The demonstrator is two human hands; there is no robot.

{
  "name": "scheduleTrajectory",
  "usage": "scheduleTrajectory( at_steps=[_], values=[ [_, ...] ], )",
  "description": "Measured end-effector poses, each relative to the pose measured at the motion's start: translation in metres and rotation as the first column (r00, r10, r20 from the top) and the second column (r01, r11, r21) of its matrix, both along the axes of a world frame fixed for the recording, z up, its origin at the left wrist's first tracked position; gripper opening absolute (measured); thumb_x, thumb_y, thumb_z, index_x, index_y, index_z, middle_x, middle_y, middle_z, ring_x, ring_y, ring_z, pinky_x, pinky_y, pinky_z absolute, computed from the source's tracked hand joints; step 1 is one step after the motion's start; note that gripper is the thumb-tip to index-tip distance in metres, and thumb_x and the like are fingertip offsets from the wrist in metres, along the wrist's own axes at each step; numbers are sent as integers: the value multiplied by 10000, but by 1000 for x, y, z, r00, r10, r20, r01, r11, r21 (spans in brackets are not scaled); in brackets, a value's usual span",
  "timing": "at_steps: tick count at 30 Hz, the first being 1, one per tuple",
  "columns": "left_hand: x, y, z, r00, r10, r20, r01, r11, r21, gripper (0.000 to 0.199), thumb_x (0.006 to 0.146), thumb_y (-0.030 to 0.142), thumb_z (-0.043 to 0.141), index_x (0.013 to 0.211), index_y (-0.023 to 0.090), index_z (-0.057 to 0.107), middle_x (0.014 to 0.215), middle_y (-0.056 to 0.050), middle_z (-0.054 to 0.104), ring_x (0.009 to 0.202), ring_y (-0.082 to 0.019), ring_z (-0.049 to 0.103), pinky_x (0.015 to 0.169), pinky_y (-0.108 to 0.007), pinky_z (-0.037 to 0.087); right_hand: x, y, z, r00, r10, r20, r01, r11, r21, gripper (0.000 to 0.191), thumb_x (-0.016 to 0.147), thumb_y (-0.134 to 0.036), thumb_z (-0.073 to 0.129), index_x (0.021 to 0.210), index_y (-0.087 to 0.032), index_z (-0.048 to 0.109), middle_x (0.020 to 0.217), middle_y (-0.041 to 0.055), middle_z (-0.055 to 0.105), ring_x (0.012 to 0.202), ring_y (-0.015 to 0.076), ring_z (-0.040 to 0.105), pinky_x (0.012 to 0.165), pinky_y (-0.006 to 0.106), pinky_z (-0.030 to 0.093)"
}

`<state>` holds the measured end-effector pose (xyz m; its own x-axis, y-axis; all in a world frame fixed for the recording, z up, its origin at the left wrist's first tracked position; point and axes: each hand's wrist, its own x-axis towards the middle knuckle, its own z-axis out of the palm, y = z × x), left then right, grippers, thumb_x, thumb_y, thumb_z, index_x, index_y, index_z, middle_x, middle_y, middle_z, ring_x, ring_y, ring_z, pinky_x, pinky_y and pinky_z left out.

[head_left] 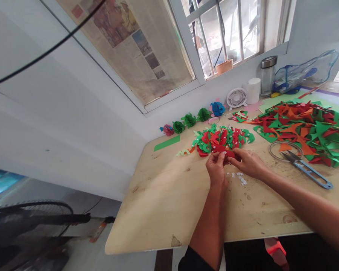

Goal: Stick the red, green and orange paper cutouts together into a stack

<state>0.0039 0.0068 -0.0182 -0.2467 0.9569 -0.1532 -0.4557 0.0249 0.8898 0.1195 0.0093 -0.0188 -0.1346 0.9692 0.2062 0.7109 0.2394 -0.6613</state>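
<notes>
My left hand (216, 165) pinches the left part of a red paper cutout (229, 153) at the near side of a paper pile. On the cutout's right end, the fingers of my right hand (247, 162) are closed. Just beyond both hands lies the pile of red and green paper cutouts (222, 137), many with small white squares on them. Below my hands, several small white pieces (243, 180) are scattered over the wooden table (158, 195). My fingers partly cover the red cutout.
Blue thread snips (312, 173) rest by a metal ring (271, 150) on the right. Behind them spreads a heap of paper scraps (299, 128). Folded paper shapes (190, 120), a small fan (236, 98) and a glass bottle (267, 77) line the wall.
</notes>
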Motion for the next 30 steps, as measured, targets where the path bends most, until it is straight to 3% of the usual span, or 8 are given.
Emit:
scheduleTrajectory(
  at_steps=[14, 21, 25, 30],
  values=[
    [1, 2, -6, 1000, -24, 4, 24, 1000, 4, 357, 503, 357, 766, 712, 126, 591, 615, -6, 617, 503, -105, 561, 520, -245, 450, 1, 1, 2, 995, 40, -95, -46, 998, -52, 243, 768, -385, 460, 599, -210, 457, 524, -13, 508, 487, 121, 423, 468, 241, 251],
    [2, 0, -2, 997, 38, -59, -37, 999, 23, 298, 551, 358, 743, 690, 132, 608, 603, 3, 610, 509, -98, 553, 552, -248, 466, -1, -1, 1, 1000, 6, 10, -6, 1000, -13, 209, 782, -389, 465, 664, -218, 483, 596, 14, 580, 555, 156, 499, 500, 256, 259],
    [3, -2, 0, 998, 63, -6, -63, 997, 39, 274, 555, 324, 747, 690, 132, 606, 608, 14, 609, 514, -82, 546, 566, -233, 464, -4, -6, 5, 992, -70, 107, 74, 996, -38, 249, 774, -468, 485, 714, -227, 490, 631, 17, 614, 584, 179, 535, 485, 254, 230],
    [5, -2, -3, 999, 27, 45, -28, 999, 31, 282, 545, 315, 757, 696, 131, 606, 603, 18, 605, 514, -79, 549, 578, -233, 465, -5, -9, 7, 980, -94, 177, 100, 995, -27, 217, 781, -436, 469, 745, -225, 502, 672, 36, 639, 616, 199, 562, 481, 255, 212]
  ],
)
